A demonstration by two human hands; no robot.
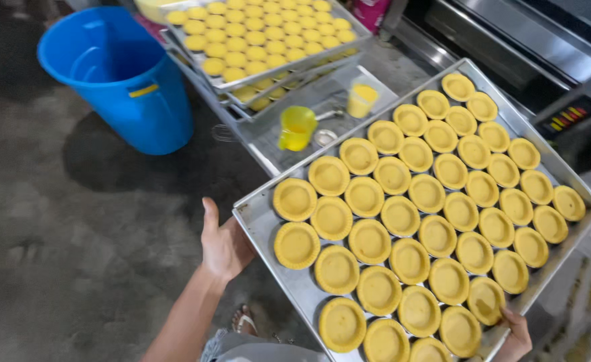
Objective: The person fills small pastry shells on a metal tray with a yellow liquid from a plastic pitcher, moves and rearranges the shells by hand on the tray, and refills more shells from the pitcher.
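I carry a large metal baking tray (262, 218) full of several rows of yellow tart shells with custard filling (409, 208). My left hand (222, 245) grips the tray's near left edge, thumb up along the rim. My right hand (515, 335) holds the tray's right corner at the bottom of the view, fingers on the rim beside a tart. The tray is tilted diagonally across the view, held above the floor.
A blue plastic bin (118, 74) stands on the grey floor at upper left. Stacked trays of tarts (262, 40) rest on a metal table with a yellow cup (297, 127) and a yellow-filled container (361, 99). An oven (537, 47) is at upper right. My sandalled foot (244, 323) shows below.
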